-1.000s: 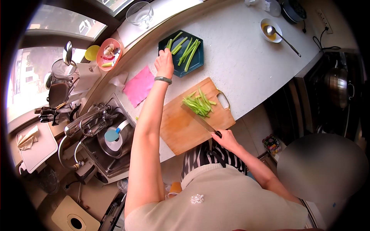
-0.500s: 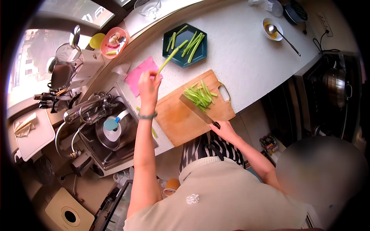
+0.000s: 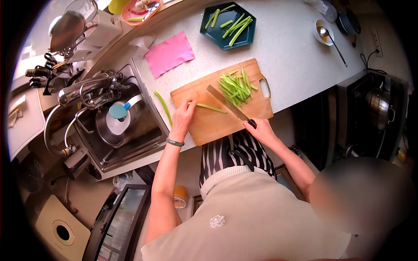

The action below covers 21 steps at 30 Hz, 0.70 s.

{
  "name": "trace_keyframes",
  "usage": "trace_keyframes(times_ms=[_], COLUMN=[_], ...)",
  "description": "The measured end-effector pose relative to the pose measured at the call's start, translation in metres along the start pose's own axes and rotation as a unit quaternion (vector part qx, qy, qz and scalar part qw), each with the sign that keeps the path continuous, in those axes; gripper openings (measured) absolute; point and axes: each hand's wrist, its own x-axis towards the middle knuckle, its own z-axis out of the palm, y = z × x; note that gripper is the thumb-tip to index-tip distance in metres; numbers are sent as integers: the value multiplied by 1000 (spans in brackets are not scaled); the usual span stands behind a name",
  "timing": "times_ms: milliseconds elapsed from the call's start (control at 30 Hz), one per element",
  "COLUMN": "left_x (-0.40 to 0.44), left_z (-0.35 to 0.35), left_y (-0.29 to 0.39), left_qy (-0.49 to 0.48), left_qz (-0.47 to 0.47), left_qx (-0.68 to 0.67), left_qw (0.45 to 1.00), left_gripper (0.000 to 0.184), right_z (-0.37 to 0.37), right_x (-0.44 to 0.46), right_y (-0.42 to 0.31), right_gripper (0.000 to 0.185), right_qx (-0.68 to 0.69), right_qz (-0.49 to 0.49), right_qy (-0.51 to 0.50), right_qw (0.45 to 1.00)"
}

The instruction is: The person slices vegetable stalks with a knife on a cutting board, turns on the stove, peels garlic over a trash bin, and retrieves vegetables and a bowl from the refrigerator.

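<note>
A soft beige knit top (image 3: 261,209) and striped trousers (image 3: 237,152) are filling the near side. The right hand (image 3: 261,130) is coming in from the near right, fingers wrapping firmly around a knife (image 3: 228,102) by its dark handle. The left hand (image 3: 182,116) is bending over the left part of a smooth wooden board (image 3: 204,126), thumb and fingers pinching one end of a slim green stalk (image 3: 211,108); its other end is pointing towards the long, flat blade. I cannot tell whether the steel is touching the wood. Beyond the blade, thin cut sticks (image 3: 237,87) are lying in a loose heap. Between the board's left edge and the metal sink (image 3: 147,98), another stalk (image 3: 163,106) is curving along the counter (image 3: 289,56). Farther off, a wrinkled pink cloth (image 3: 170,54) is lying flat, and a dark hexagonal plate (image 3: 213,35) is holding more stalks, with pale speckled counter stretching rightward to a white bowl (image 3: 317,27)
</note>
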Motion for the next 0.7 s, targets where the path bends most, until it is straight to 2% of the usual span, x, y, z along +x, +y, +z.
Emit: trace_keyframes(times_ms=[67, 133, 300, 700], left_x=[-12, -20, -25, -23], left_z=[8, 24, 56, 80], left_y=[14, 29, 43, 35], left_qy=[19, 93, 148, 186], left_qz=[-29, -17, -17, -60], left_qx=[-14, -63, -107, -127], left_qw=[999, 994, 983, 972], left_gripper=[22, 19, 25, 17], right_z=[-1, 3, 14, 12], right_x=[-3, -4, -7, -4], right_y=[-4, -4, -2, -10], right_gripper=[38, 37, 34, 33], right_qx=[-46, -64, -125, -208], right_qz=[-29, -42, -110, -124], right_qy=[14, 11, 34, 40], right_qw=[998, 997, 985, 969])
